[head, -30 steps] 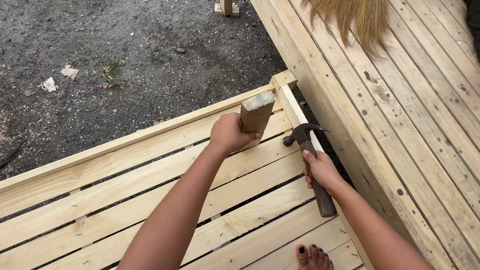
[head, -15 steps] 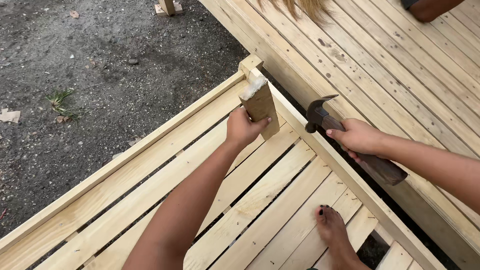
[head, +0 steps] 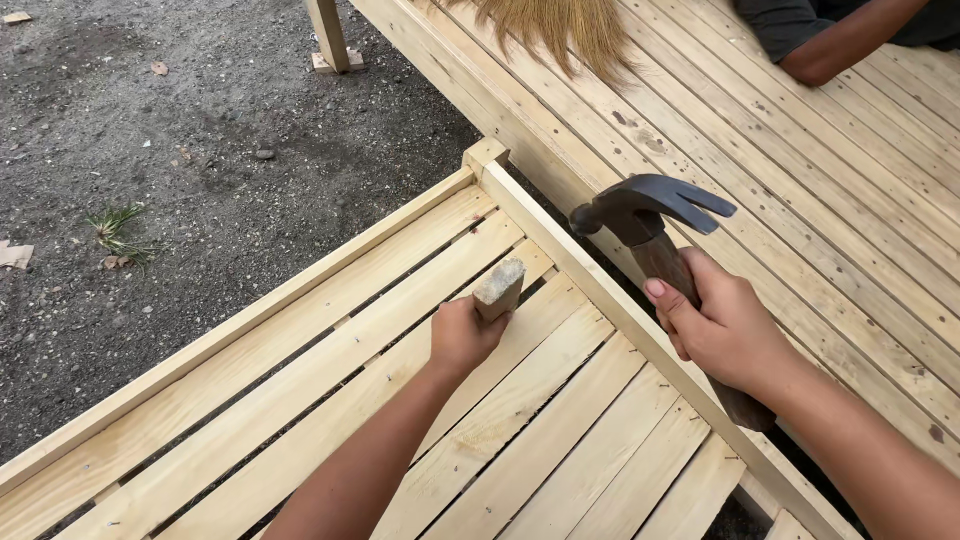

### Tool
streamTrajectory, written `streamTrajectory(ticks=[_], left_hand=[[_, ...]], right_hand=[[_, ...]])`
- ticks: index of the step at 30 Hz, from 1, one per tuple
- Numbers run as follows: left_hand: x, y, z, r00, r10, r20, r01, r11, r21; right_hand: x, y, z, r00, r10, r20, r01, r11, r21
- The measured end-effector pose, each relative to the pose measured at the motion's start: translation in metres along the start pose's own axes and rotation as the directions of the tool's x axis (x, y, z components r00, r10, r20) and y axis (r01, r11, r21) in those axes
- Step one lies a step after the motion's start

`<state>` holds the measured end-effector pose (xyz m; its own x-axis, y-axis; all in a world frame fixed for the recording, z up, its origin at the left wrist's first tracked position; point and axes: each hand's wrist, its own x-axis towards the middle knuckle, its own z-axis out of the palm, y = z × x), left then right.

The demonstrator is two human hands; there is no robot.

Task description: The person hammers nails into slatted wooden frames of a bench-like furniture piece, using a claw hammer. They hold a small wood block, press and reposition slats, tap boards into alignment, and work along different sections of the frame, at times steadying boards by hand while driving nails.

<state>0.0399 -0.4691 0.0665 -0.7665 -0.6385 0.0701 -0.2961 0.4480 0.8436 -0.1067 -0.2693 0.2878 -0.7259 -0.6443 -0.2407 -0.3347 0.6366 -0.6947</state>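
**Block held on the slats, hammer raised beside it**

The left hand (head: pixel 462 338) is closed around the lower end of a short wooden block (head: pixel 498 287), fingers wrapped tight on it. The block stands tilted, its pale, rough top end pointing up and to the right. It sits over the slatted frame (head: pixel 300 400), above the gap between 2 slats near the frame's far corner, close to the right-hand side rail (head: pixel 600 290). Whether its foot touches the slats cannot be told, since the hand hides it.

The right hand (head: pixel 725 330) is clamped on the brown wooden handle of a claw hammer (head: pixel 645 210), thumb laid along the handle. The dark metal head is held up in the air, striking face toward the left and claw toward the right, just to the right of the block and apart from it. The butt of the handle sticks out below the hand, over the rail.

The frame is of light, fresh-cut wood, its slats running diagonally. To its right lies a wider platform of planks (head: pixel 820 200), with a dark gap between the 2. A straw broom head (head: pixel 570 30) rests on the planks at the top edge. Another person's arm (head: pixel 840 45) in a dark sleeve leans on the planks at the top right. Gravel ground (head: pixel 150 150) with scraps lies to the left.
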Motion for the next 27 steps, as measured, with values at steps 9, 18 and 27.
streamTrajectory(ticks=[9,18,27], left_hand=[[-0.002,0.037,-0.030,0.996,-0.038,-0.080,0.040,0.999,0.023],[-0.023,0.023,-0.021,0.989,-0.054,-0.135,0.050,0.998,-0.035],[-0.028,0.032,-0.036,0.978,0.044,-0.204,-0.041,0.999,0.021]], right_hand=[[-0.054,0.096,0.044,0.955,0.297,-0.028,-0.233,0.801,0.551],[-0.096,0.162,0.143,0.819,0.548,0.171,-0.528,0.602,0.599],[-0.068,0.150,0.173,0.855,0.478,0.201,-0.514,0.731,0.449]])
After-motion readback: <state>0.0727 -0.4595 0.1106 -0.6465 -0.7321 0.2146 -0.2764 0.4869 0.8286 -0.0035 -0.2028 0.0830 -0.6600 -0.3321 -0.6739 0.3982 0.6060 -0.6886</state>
